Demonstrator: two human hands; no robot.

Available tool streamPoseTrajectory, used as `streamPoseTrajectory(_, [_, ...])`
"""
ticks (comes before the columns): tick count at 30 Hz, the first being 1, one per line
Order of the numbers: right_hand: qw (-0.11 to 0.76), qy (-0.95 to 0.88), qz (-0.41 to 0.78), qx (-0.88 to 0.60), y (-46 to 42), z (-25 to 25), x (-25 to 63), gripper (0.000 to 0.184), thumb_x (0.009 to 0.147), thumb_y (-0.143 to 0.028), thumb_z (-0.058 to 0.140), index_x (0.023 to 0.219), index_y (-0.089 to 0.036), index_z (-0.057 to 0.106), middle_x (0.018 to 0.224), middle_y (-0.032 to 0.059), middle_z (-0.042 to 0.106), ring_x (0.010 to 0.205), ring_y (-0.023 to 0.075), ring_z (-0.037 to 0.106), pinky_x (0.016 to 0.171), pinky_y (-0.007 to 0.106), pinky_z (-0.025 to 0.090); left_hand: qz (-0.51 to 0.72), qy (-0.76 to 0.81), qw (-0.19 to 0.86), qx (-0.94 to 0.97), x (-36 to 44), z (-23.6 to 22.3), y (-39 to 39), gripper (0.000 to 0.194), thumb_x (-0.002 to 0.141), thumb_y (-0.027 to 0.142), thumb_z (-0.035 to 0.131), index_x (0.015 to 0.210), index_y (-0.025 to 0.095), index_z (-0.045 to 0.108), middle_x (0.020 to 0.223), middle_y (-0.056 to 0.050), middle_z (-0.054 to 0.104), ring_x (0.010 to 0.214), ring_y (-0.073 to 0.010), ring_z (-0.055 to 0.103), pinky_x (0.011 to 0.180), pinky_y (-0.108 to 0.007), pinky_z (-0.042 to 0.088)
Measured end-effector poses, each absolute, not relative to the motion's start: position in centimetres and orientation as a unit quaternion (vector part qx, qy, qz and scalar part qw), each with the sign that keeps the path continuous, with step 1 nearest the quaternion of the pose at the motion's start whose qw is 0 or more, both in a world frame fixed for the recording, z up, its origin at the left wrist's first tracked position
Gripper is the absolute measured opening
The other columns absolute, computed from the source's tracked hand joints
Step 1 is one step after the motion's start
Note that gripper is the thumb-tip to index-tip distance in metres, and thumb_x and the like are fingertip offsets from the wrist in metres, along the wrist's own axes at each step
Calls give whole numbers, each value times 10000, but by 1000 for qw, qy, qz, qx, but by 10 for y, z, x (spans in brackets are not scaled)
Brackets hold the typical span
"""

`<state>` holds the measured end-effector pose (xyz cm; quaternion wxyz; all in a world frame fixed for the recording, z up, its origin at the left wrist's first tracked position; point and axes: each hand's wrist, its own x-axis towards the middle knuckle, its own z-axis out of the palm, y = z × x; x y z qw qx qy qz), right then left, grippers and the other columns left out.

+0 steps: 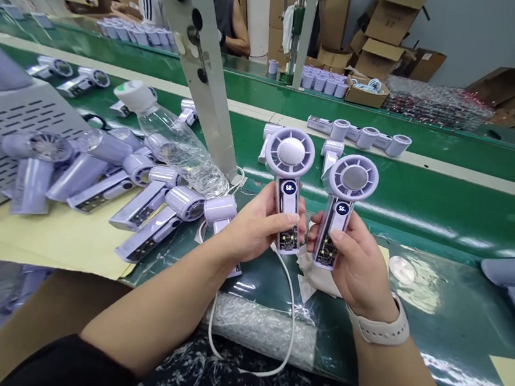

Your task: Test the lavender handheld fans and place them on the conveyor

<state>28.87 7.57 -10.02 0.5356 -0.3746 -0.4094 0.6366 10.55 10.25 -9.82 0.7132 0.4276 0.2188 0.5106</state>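
My left hand (pixel 261 224) is closed around a purple handheld fan (pixel 291 150), its thumb on the front of the handle. A small round display on that fan reads 68. Beside it, my right hand (pixel 361 260) grips a second purple handheld fan (pixel 353 178), whose display shows 56. Both fans are upright, round heads at the top, with circuit boards exposed in the lower handles. Left of my hands lies a pile of similar fans (pixel 145 199), partly on yellow sheets (pixel 62 233). A white cable (pixel 292 321) loops below my hands.
A clear plastic bottle (pixel 180 141) leans near a metal post (pixel 201 69). Bubble wrap (pixel 265 327) lies at the bench's front edge. More fans (pixel 366 137) rest along the green conveyor line (pixel 469 211). Two people work across it, near cardboard boxes (pixel 388 22). A slotted metal box (pixel 16 141) stands left.
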Motion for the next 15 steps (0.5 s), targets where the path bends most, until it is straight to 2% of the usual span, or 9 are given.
streamPoseTrajectory(5, [527,-412,639,-379,77,-103,288,320,848,-375,801,1106,-248,661,1057,43,707,775,174,672,708,349,621,496,211,730,421,106,-97,102,452,780,260,833,1120,205,540,857,4,648,709,-139,650,647,-279,552])
streamPoseTrajectory(11, [524,-428,638,-368,75,-102,287,312,871,-389,793,1123,-259,664,1046,45,722,774,182,674,713,369,618,500,192,744,400,105,-96,101,525,766,224,833,1207,216,548,962,3,615,765,-140,654,646,-285,572])
streamPoseTrajectory(15, [527,-435,629,-370,75,-102,286,360,846,-391,816,1138,-256,657,1051,49,728,781,182,672,695,352,618,509,220,719,419,105,-98,102,496,747,220,836,1149,214,546,939,6,617,746,-134,645,644,-282,565])
